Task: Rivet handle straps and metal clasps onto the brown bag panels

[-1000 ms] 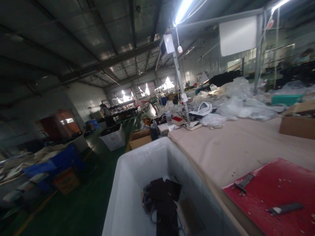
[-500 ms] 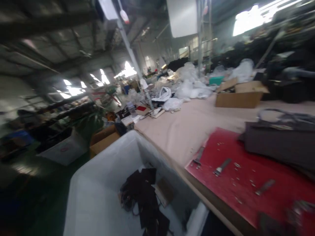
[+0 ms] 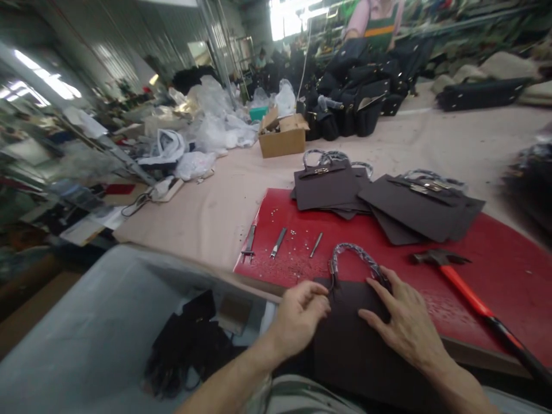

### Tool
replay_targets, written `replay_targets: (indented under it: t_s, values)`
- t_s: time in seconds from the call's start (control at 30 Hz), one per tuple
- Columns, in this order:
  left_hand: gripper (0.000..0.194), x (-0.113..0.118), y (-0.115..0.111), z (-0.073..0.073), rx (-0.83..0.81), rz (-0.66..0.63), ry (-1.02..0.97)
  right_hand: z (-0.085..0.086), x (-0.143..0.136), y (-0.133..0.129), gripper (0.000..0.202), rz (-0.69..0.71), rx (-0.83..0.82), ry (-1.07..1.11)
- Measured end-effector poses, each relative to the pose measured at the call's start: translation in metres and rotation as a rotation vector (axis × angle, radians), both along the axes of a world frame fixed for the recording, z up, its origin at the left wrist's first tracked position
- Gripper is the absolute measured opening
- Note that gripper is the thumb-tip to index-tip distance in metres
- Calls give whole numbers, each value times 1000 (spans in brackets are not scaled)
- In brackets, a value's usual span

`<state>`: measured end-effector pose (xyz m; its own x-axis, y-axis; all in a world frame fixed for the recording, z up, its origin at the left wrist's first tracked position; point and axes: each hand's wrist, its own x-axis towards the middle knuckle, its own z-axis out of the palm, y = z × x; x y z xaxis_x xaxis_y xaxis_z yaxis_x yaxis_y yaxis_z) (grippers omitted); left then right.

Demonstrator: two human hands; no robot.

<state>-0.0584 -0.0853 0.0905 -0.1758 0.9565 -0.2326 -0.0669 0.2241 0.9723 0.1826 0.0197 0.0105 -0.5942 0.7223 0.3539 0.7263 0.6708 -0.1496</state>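
A dark brown bag panel (image 3: 345, 345) with a plastic-wrapped handle (image 3: 353, 248) lies at the table's front edge, its lower part reaching towards my body. My left hand (image 3: 297, 316) pinches at the handle's left end, by the panel's top edge. Its fingers are closed there. My right hand (image 3: 405, 316) rests on the panel at the handle's right end, thumb and forefinger apart; its other fingers partly cover that end. Beyond the handle, a pronged punch (image 3: 249, 244), a second punch (image 3: 278, 242) and a thin metal rod (image 3: 316, 244) lie on the red mat (image 3: 280, 207).
A hammer (image 3: 461, 282) with a red and black handle lies right of my hand. Stacked handled panels (image 3: 323, 187) and more panels (image 3: 418, 207) lie behind. A grey bin (image 3: 86, 322) with dark pieces stands left. A cardboard box (image 3: 282, 142), black bags (image 3: 353, 98) and a person (image 3: 375, 23) are farther back.
My view has swung right and down from the bin to the red mat. Both my hands and the panel with its handle are now clearly in view.
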Motion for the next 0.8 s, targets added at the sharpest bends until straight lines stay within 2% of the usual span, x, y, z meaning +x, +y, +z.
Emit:
replay_targets:
  t_s: [0.1, 0.17, 0.23, 0.3, 0.4, 0.5, 0.6, 0.67, 0.8]
  values:
    - [19, -50, 18, -12, 62, 205, 529, 1, 0, -1, 63, -9, 15, -21]
    - [18, -77, 36, -18, 18, 251, 863, 2, -2, -2, 62, -38, 15, -37]
    - [19, -96, 57, -22, -105, 194, 1095, 2, -4, -3, 61, -57, -3, -47]
    - [26, -109, 77, -25, -229, 94, 1215, 5, -5, -5, 62, -60, -39, -53]
    - [32, -119, 102, -28, -367, -25, 1268, 14, -3, -9, 74, -42, -135, -76]
    - [22, -125, 120, -32, -464, -91, 1239, 24, -1, -12, 84, -35, -230, -84]
    - [18, -131, 127, -34, -498, -128, 1206, 29, -6, -18, 82, -84, -255, -58]
    - [19, -132, 126, -37, -475, -77, 1140, 31, -11, -21, 82, -135, -253, -45]
    - [15, -140, 109, -42, -351, 147, 849, 31, -16, -24, 81, -178, -268, -38]
